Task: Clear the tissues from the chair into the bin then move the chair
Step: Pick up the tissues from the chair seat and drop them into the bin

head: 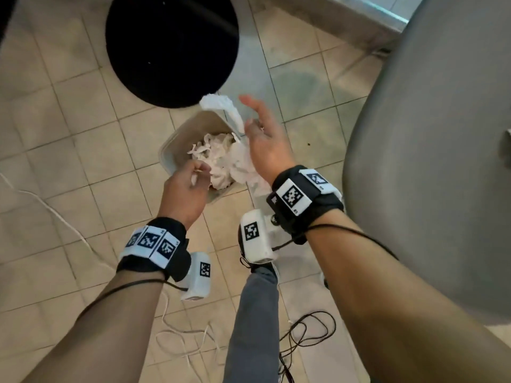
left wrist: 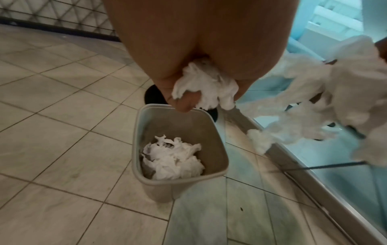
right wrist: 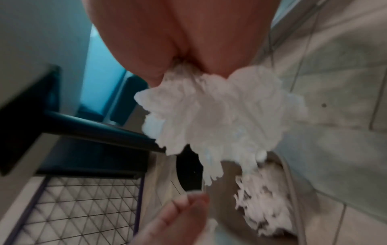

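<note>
A grey bin [head: 166,153] stands on the tiled floor, with crumpled white tissues [head: 215,150] lying inside it. My left hand [head: 197,175] hovers over the bin's near rim and grips a small tissue wad [left wrist: 205,89]. My right hand [head: 260,134] is above the bin's right side and holds a larger bunch of tissues [right wrist: 220,119] that hangs down towards the opening. One strip [head: 221,106] sticks out past the fingers. The grey chair seat [head: 428,161] fills the right side of the head view, just right of my right arm.
A round black object [head: 171,48] lies on the floor beyond the bin. A metal ledge [head: 331,23] runs along the far side. Black cables [head: 304,327] and a white cord [head: 55,214] trail over the tiles near my leg [head: 254,313]. A wire mesh panel [left wrist: 52,16] stands behind.
</note>
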Demonstrator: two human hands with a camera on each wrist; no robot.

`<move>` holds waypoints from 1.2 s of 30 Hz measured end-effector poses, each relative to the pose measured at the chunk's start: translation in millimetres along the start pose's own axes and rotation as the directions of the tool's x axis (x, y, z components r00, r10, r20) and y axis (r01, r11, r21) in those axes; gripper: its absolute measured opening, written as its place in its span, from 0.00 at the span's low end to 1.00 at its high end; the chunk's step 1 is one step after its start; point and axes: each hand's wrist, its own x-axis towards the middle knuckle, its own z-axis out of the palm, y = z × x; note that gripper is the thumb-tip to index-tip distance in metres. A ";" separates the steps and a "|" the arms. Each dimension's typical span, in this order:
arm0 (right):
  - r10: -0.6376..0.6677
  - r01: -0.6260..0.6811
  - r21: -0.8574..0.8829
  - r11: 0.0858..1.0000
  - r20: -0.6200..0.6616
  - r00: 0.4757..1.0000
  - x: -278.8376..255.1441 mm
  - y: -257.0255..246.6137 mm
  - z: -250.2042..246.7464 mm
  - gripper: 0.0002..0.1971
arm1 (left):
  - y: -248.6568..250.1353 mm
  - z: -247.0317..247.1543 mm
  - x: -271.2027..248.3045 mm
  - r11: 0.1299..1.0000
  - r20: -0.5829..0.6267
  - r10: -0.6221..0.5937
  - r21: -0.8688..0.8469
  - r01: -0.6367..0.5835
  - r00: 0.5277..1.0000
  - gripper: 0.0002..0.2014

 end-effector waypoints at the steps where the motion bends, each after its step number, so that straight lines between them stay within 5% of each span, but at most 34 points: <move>1: 0.000 0.000 0.015 1.000 0.019 1.000 7.3 11.2 13.1 0.19 | -8.0 0.6 10.6 1.000 -0.022 -0.001 -0.005 0.000 1.000 0.05; 5: 0.045 -0.048 0.045 0.998 0.053 0.998 35.3 51.0 62.1 0.19 | -30.2 8.5 49.5 1.000 -0.101 0.013 0.026 -0.011 0.995 0.06; 9: 0.090 -0.090 0.004 0.996 0.031 0.995 56.7 79.5 91.7 0.11 | -45.1 20.3 82.7 0.975 -0.156 0.155 0.186 -0.125 0.975 0.11; 15: 0.189 -0.172 -0.109 0.979 0.179 0.965 76.2 103.2 97.1 0.21 | -73.0 30.4 114.4 0.958 -0.033 0.085 0.279 -0.072 0.996 0.24; 20: 0.217 -0.172 -0.314 0.934 0.114 0.969 66.3 109.7 81.0 0.21 | -77.8 26.5 107.4 0.951 0.046 0.032 0.305 -0.044 0.998 0.22; 26: 0.274 -0.256 -0.152 0.955 0.109 0.955 7.4 83.6 31.2 0.17 | -36.4 13.6 51.5 0.973 0.012 0.067 0.221 -0.068 0.998 0.17; 30: 0.243 -0.242 -0.016 0.970 0.094 0.966 -55.6 48.6 -25.9 0.13 | 31.7 20.3 -21.8 0.972 0.062 0.189 0.128 -0.195 0.980 0.10; 36: 0.225 -0.194 0.193 0.962 -0.153 0.962 -139.1 -4.4 -157.8 0.09 | 156.4 62.1 -111.0 0.895 0.258 0.433 -0.012 -0.445 0.864 0.11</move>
